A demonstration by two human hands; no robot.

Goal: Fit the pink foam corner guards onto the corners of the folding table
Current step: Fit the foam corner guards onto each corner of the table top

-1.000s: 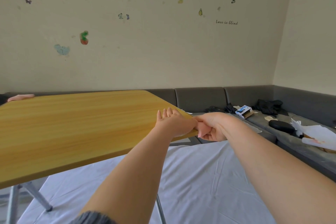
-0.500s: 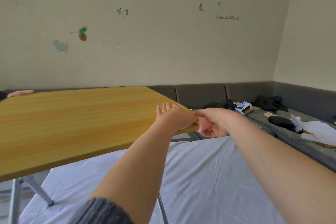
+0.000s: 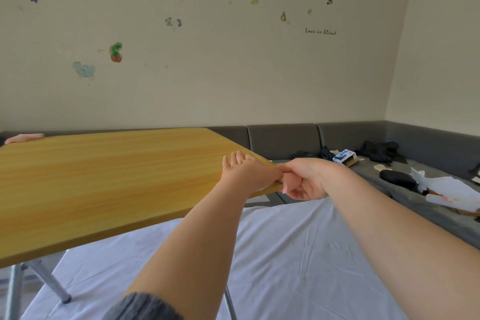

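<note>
Two hands meet at the wooden surface's (image 3: pixel 109 176) near right corner: left hand (image 3: pixel 249 173) flat on top, right hand (image 3: pixel 304 180) pinching a pink corner guard (image 3: pixel 285 186) there. Wall lettering (image 3: pixel 320 31) reads "Love is blind".

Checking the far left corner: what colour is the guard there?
Pink; the corner guard shows best in the head view.
</note>
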